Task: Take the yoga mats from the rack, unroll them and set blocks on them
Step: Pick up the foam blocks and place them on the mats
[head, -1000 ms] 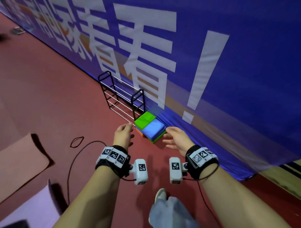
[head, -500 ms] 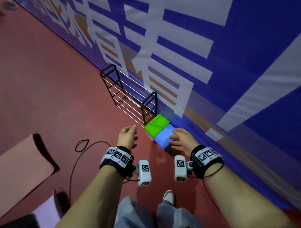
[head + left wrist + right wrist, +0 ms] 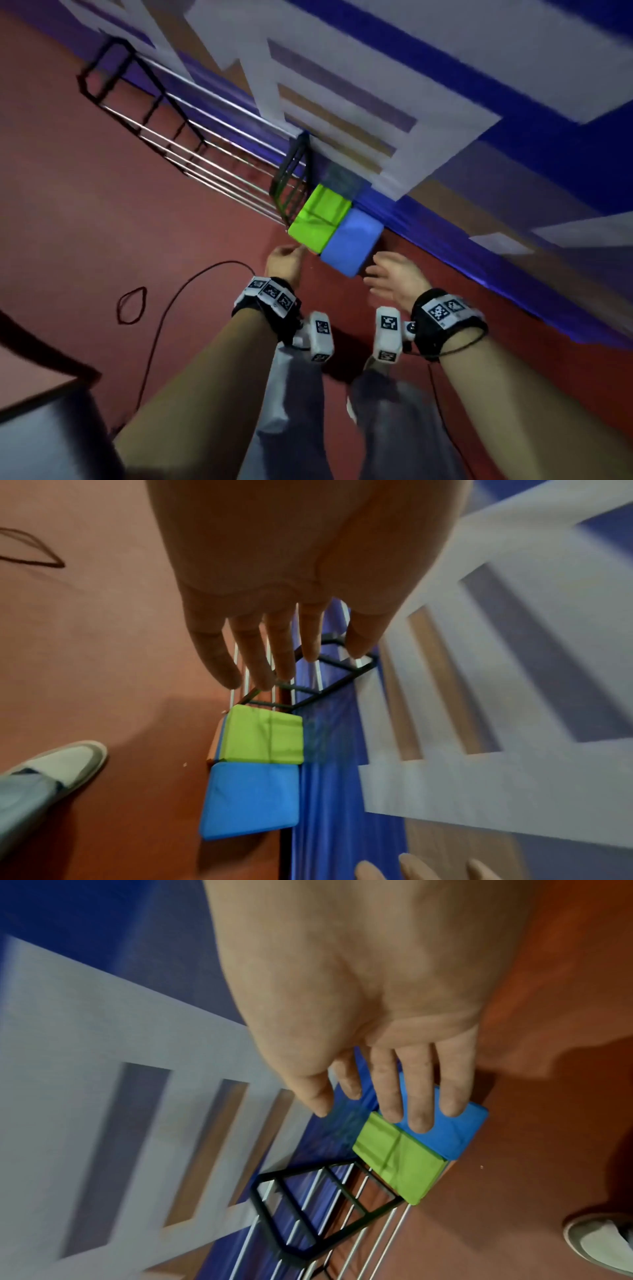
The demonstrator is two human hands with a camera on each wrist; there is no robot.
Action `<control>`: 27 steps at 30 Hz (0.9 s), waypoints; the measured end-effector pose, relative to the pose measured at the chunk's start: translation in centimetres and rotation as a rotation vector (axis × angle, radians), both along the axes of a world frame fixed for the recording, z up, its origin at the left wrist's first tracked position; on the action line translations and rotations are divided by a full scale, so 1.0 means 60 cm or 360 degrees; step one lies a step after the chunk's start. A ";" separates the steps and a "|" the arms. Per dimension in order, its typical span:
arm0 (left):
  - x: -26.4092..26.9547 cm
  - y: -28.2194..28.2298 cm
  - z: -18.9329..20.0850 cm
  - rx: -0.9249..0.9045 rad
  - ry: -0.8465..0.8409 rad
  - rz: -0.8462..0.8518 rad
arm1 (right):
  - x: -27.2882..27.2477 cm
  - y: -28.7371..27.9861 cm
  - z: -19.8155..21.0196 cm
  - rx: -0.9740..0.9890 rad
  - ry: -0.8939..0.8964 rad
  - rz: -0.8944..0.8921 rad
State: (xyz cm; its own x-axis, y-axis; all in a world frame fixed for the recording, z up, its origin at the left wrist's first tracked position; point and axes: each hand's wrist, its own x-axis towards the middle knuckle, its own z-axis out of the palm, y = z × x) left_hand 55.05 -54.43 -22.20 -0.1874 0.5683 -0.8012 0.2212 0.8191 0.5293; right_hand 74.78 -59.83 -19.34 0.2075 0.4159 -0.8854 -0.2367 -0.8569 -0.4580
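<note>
A green block (image 3: 320, 219) and a blue block (image 3: 352, 241) lie side by side on top of a low stack on the red floor, beside the empty black wire rack (image 3: 191, 137). An orange edge (image 3: 214, 745) shows under the green block (image 3: 263, 737). My left hand (image 3: 284, 262) hovers at the green block's near corner with straight fingers (image 3: 253, 658) and holds nothing. My right hand (image 3: 390, 277) is open beside the blue block's near right corner, its fingers (image 3: 419, 1096) spread over the blue block (image 3: 455, 1131). Whether either hand touches a block is unclear.
A blue banner wall (image 3: 445, 102) runs right behind the rack and blocks. An unrolled pink mat (image 3: 20, 370) and a pale purple mat (image 3: 41, 442) lie at the lower left. A thin black cable (image 3: 164, 308) loops across the floor. My shoes (image 3: 65, 764) stand close to the blocks.
I have leaned in, so the blocks and rack look larger. The left hand has reached up to the green block's corner. The right hand has slid from the blue block's top to its near corner.
</note>
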 end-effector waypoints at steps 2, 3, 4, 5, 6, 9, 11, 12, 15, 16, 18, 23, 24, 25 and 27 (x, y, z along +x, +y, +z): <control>-0.008 0.018 -0.071 -0.0109 -0.0005 0.0012 | -0.012 0.024 -0.068 -0.0068 0.0008 -0.0130; -0.010 0.031 -0.108 -0.0151 -0.0002 0.0002 | -0.018 0.036 -0.109 -0.0094 -0.0002 -0.0174; -0.013 0.041 -0.148 -0.0175 0.0022 -0.0013 | -0.022 0.046 -0.152 -0.0119 -0.0003 -0.0205; -0.016 0.050 -0.189 -0.0196 0.0043 -0.0038 | -0.026 0.054 -0.197 -0.0144 0.0002 -0.0241; -0.022 0.056 -0.222 -0.0212 0.0064 -0.0062 | -0.029 0.061 -0.233 -0.0167 -0.0001 -0.0268; -0.028 0.078 -0.349 -0.0231 0.0127 -0.0123 | -0.027 0.080 -0.366 -0.0221 -0.0044 -0.0318; -0.029 0.098 -0.429 -0.0229 0.0172 -0.0156 | -0.026 0.086 -0.452 -0.0238 -0.0088 -0.0343; -0.027 0.110 -0.473 -0.0233 0.0198 -0.0165 | -0.026 0.091 -0.495 -0.0254 -0.0125 -0.0355; -0.013 0.140 -0.578 -0.0138 0.0292 -0.0259 | -0.012 0.080 -0.626 -0.0264 -0.0434 -0.0349; -0.013 0.148 -0.605 -0.0101 0.0345 -0.0292 | -0.006 0.073 -0.658 -0.0254 -0.0559 -0.0396; -0.015 0.156 -0.655 -0.0083 0.0447 -0.0321 | 0.002 0.059 -0.710 -0.0249 -0.0662 -0.0497; -0.034 0.165 -0.736 -0.0053 0.0453 -0.0311 | -0.004 0.045 -0.769 -0.0236 -0.0476 -0.0440; -0.035 0.168 -0.743 -0.0076 0.0403 -0.0294 | -0.005 0.045 -0.775 -0.0231 -0.0445 -0.0444; -0.037 0.171 -0.752 -0.0080 0.0364 -0.0284 | -0.005 0.043 -0.780 -0.0220 -0.0421 -0.0455; -0.037 0.181 -0.761 -0.0080 0.0333 -0.0266 | -0.001 0.043 -0.786 -0.0201 -0.0405 -0.0480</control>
State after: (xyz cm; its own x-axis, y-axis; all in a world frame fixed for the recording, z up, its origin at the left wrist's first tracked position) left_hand 52.81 -43.57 -67.86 -0.2587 0.5659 -0.7829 0.4559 0.7860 0.4175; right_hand 74.70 -57.27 -66.52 0.5221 0.1946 -0.8304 -0.3786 -0.8196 -0.4301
